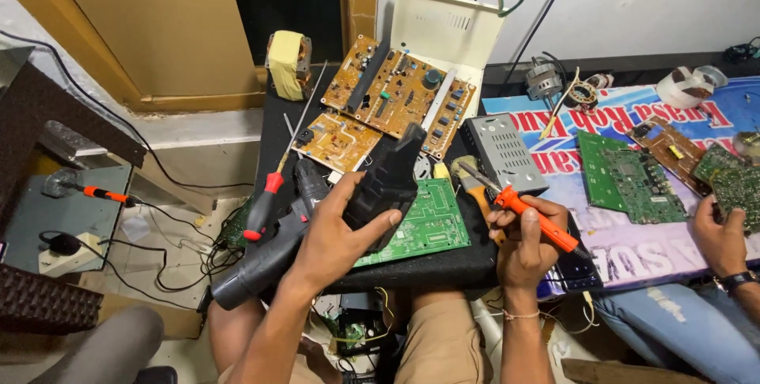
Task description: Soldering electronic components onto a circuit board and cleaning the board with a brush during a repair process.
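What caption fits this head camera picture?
Left hand grips a black adapter while right hand holds an orange soldering iron over circuit boards.

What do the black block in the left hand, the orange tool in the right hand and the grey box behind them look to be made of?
The black block in the left hand looks like matte moulded plastic: dull, with softly rounded edges. The orange tool in the right hand has a glossy handle, probably plastic, and a thin metal-looking tip. The grey box seems to be sheet metal, given its rows of punched vent holes.
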